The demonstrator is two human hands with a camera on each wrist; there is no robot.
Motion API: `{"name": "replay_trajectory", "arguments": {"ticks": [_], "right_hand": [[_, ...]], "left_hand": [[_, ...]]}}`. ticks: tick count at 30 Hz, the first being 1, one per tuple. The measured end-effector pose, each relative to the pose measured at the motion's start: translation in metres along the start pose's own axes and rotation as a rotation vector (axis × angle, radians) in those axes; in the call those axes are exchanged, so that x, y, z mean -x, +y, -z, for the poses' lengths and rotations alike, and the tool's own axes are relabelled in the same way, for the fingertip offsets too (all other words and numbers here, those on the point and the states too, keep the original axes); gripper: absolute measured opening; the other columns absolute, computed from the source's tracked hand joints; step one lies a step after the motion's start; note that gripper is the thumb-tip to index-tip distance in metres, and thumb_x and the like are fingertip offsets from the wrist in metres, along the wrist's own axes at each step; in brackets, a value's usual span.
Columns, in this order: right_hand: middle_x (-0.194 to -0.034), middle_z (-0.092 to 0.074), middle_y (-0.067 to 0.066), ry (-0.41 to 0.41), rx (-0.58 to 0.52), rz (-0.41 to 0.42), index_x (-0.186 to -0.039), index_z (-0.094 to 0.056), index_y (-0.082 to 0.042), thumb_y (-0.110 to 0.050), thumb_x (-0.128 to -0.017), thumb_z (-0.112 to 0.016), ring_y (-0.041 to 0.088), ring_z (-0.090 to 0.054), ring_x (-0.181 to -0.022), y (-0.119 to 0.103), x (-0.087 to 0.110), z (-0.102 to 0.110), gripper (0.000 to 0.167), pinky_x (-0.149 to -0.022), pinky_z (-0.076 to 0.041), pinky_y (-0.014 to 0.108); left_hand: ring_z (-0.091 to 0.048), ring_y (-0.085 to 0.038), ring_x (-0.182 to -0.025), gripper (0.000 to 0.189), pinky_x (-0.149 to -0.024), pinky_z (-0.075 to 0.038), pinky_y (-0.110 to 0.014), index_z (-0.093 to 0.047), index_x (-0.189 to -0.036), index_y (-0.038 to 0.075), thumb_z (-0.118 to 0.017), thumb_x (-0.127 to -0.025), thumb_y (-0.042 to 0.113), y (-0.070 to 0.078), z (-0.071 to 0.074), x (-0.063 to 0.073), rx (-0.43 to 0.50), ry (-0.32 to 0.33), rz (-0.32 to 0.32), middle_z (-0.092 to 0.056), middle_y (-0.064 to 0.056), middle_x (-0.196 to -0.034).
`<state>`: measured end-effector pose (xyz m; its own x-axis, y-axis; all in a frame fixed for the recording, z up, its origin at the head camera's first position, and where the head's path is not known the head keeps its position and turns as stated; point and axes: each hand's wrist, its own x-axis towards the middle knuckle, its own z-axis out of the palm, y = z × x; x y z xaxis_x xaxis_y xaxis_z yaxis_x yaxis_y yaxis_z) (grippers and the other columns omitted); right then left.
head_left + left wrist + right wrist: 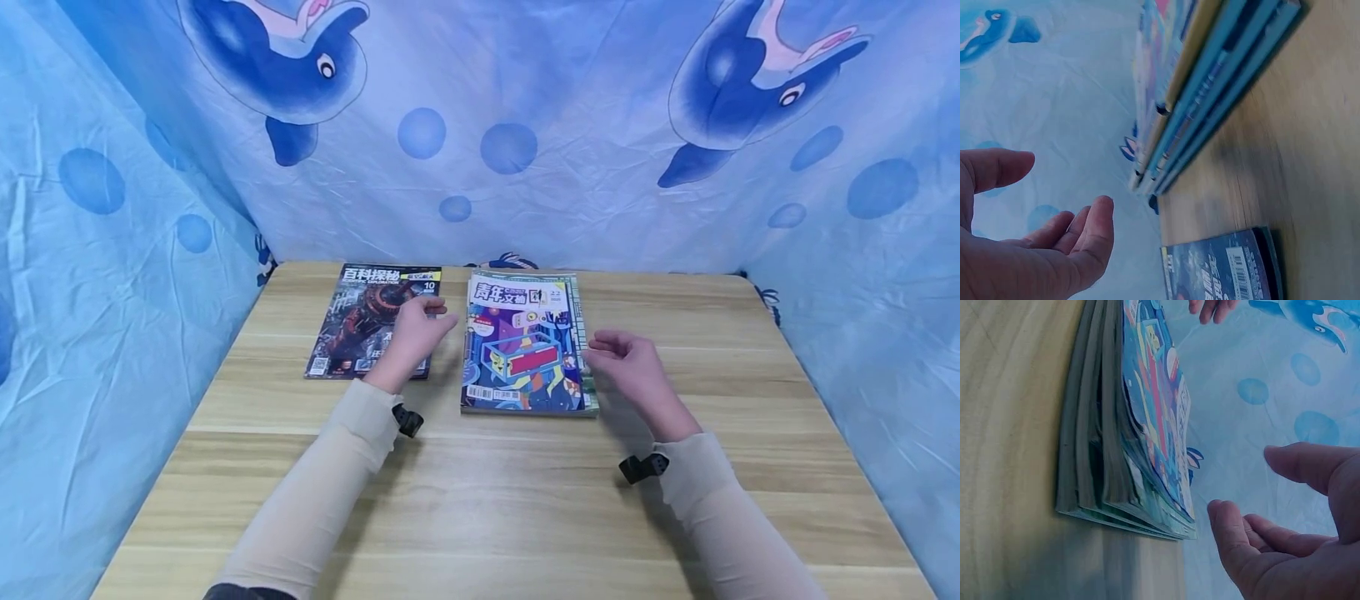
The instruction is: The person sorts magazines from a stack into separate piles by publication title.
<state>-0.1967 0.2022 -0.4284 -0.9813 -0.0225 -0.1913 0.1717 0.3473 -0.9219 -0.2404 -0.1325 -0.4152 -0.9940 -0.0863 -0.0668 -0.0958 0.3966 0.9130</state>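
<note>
A stack of several magazines (517, 350) lies near the back middle of the table, a purple and blue cover on top. Its spines (1210, 94) face the left wrist camera, and its page edges (1091, 437) show in the right wrist view. To the left lies a dark magazine (360, 317) with a red and black machine on its cover. My left hand (416, 337) hovers over that magazine's right side, thumb and fingers apart, holding nothing. Just off the stack's right edge is my right hand (633, 367), fingers loosely bent and empty.
The wooden table (480, 500) reaches back to a blue curtain (465, 217) printed with dolphins and bubbles, which also hangs along both sides. Black bands with small devices (408, 420) sit on both wrists.
</note>
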Motion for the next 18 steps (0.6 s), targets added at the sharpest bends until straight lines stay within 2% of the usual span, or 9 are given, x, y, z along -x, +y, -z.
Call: {"name": "replay_trajectory", "arguments": {"ticks": [4, 11, 14, 18], "right_hand": [[-0.129, -0.062, 0.017, -0.019, 0.054, -0.041, -0.143, -0.052, 0.004, -0.022, -0.094, -0.075, 0.030, -0.059, -0.119, 0.004, 0.001, -0.001, 0.060, -0.100, -0.050, 0.038], [-0.128, -0.063, 0.017, -0.039, 0.091, -0.057, -0.141, -0.053, 0.004, -0.023, -0.094, -0.074, 0.031, -0.059, -0.117, 0.008, 0.000, -0.003, 0.058, -0.099, -0.051, 0.041], [-0.127, -0.063, 0.017, -0.049, 0.100, -0.070, -0.141, -0.054, 0.003, -0.023, -0.094, -0.074, 0.031, -0.060, -0.117, 0.009, 0.000, -0.002, 0.057, -0.099, -0.050, 0.043], [-0.127, -0.063, 0.017, -0.073, 0.104, -0.096, -0.140, -0.054, 0.003, -0.024, -0.094, -0.074, 0.031, -0.059, -0.118, 0.009, -0.002, -0.001, 0.058, -0.101, -0.049, 0.044]], "left_hand": [[-0.059, -0.033, -0.112, 0.051, -0.094, -0.051, -0.042, -0.056, -0.136, -0.008, -0.071, -0.093, 0.015, -0.002, -0.005, -0.016, -0.025, -0.012, 0.038, -0.062, -0.021, -0.124], [-0.062, -0.033, -0.113, 0.050, -0.095, -0.053, -0.043, -0.053, -0.140, -0.005, -0.067, -0.097, 0.017, 0.001, -0.011, -0.039, 0.031, -0.041, 0.158, -0.057, -0.022, -0.132], [-0.061, -0.034, -0.117, 0.052, -0.098, -0.051, -0.044, -0.051, -0.143, -0.004, -0.067, -0.099, 0.018, 0.003, -0.015, -0.047, 0.052, -0.067, 0.195, -0.054, -0.022, -0.138], [-0.060, -0.033, -0.118, 0.051, -0.099, -0.050, -0.045, -0.051, -0.143, -0.003, -0.066, -0.100, 0.019, 0.005, -0.022, -0.057, 0.055, -0.090, 0.224, -0.054, -0.021, -0.137]]}}
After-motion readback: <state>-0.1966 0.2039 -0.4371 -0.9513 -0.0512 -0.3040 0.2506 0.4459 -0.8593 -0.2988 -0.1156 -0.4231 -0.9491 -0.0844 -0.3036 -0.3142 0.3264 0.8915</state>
